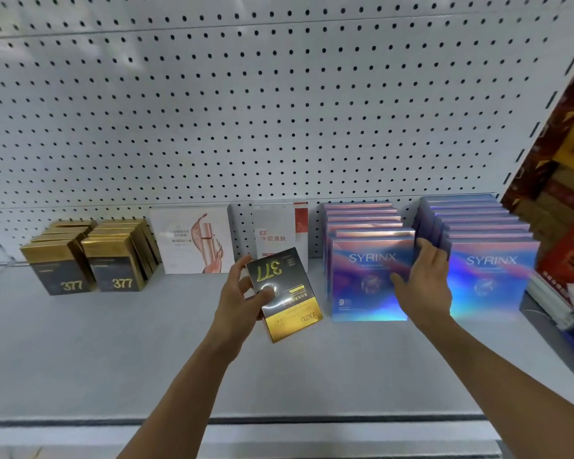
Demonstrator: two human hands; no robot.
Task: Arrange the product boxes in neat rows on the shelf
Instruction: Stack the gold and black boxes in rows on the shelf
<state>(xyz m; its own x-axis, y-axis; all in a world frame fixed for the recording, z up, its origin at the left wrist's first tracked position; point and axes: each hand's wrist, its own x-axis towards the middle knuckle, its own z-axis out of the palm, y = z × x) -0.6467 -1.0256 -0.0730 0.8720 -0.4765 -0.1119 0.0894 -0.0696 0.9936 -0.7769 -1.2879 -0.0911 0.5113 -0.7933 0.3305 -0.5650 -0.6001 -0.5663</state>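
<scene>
My left hand (241, 298) grips a black and gold "377" box (284, 294), held upside down above the shelf (113, 342). My right hand (423, 286) rests against the right edge of the front holographic SYRINX box (368, 283), thumb on its face and fingers along its side. That box fronts a row of several like it. A second SYRINX row (487, 276) stands just to the right. Two rows of gold "377" boxes (90, 260) stand at the left. A white box with a pink bottle print (193, 240) and a white and red box (279, 230) stand at the back.
A white pegboard wall (246, 111) backs the shelf. Red and brown cartons (564, 180) crowd the right side beyond the shelf upright. The shelf's front lip (279, 422) runs across the bottom.
</scene>
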